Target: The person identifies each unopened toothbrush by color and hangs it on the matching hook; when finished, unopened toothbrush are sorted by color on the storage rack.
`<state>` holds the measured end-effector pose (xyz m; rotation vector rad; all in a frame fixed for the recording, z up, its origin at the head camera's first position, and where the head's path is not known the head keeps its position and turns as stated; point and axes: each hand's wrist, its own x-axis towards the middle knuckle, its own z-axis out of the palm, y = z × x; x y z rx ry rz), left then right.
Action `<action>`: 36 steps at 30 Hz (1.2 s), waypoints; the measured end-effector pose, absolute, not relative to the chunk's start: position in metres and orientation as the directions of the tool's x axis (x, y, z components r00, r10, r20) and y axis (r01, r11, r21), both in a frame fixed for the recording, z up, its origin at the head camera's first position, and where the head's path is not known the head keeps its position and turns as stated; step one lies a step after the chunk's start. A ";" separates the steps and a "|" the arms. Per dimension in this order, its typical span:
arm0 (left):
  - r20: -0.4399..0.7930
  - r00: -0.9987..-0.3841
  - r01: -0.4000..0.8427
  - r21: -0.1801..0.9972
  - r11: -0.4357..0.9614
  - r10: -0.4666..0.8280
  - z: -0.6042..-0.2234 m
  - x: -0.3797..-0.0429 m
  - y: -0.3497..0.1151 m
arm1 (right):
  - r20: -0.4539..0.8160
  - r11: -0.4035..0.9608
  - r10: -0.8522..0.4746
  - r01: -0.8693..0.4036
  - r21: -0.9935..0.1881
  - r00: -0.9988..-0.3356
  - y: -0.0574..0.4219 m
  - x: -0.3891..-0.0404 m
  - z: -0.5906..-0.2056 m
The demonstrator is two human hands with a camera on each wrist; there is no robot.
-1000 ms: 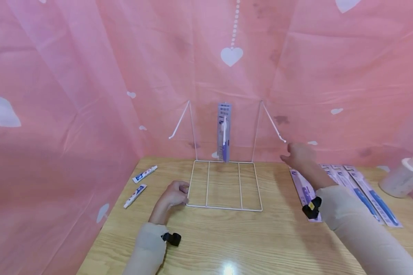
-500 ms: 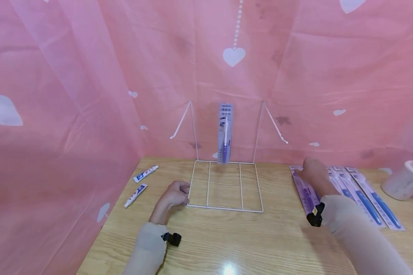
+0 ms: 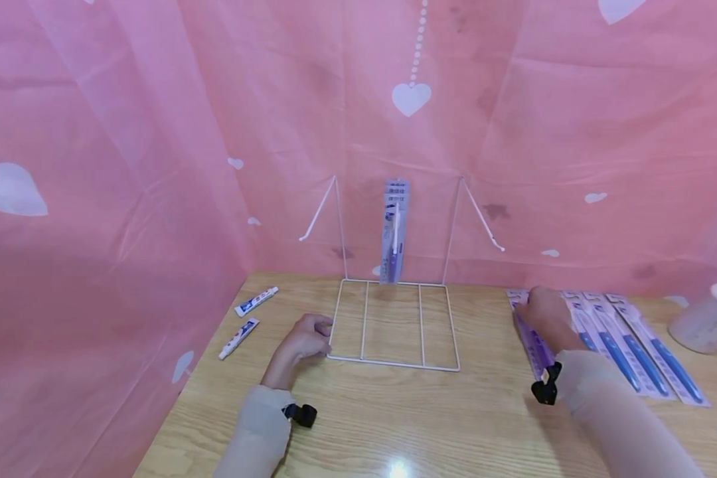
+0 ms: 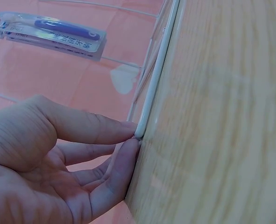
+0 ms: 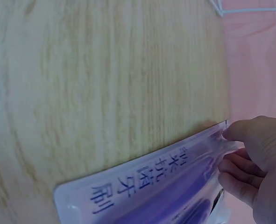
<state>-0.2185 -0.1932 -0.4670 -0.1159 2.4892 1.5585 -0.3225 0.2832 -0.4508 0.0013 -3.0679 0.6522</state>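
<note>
My left hand (image 3: 303, 337) pinches the near-left corner of a white wire display rack (image 3: 394, 363). In the left wrist view its thumb and finger meet on the wire (image 4: 152, 88), beside the wooden tabletop. Packaged toothbrushes (image 3: 392, 267) with purple handles hang from the rack's middle hook. Over at the right, my right hand (image 3: 546, 317) is on a purple packaged toothbrush (image 3: 536, 352) lying on the table. The right wrist view shows the thumb on one edge of that pack (image 5: 152, 186) and curled fingers on the other side, gripping its far end.
Several blue packaged toothbrushes (image 3: 672, 368) lie side by side right of my right hand. Beyond them a white bottle (image 3: 702, 322) leans or lies. Two small toothpaste tubes (image 3: 238, 339) rest at the left. Side hooks (image 3: 482, 222) stick out from the rack; pink cloth hangs behind.
My right hand has come down from beside the rack's right hook onto the purple toothbrush pack. The left hand keeps its hold on the rack. The head view has shifted slightly.
</note>
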 end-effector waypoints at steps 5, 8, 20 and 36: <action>-0.200 -0.979 -0.159 0.884 0.439 0.049 -0.468 -0.220 -0.192 | 0.065 0.934 0.001 -0.022 -0.355 -0.998 0.286 -0.319 -0.455; -0.204 -0.978 -0.162 0.884 0.437 0.050 -0.468 -0.220 -0.190 | 0.087 0.938 0.000 -0.030 -0.344 -0.996 0.287 -0.317 -0.456; -0.205 -0.978 -0.164 0.877 0.451 0.042 -0.466 -0.220 -0.192 | 0.252 0.925 -0.086 -0.171 -0.339 -0.964 0.270 -0.316 -0.427; -0.213 -0.977 -0.177 0.873 0.455 0.029 -0.468 -0.218 -0.192 | 0.465 0.887 -0.176 -0.344 -0.308 -0.868 0.216 -0.295 -0.370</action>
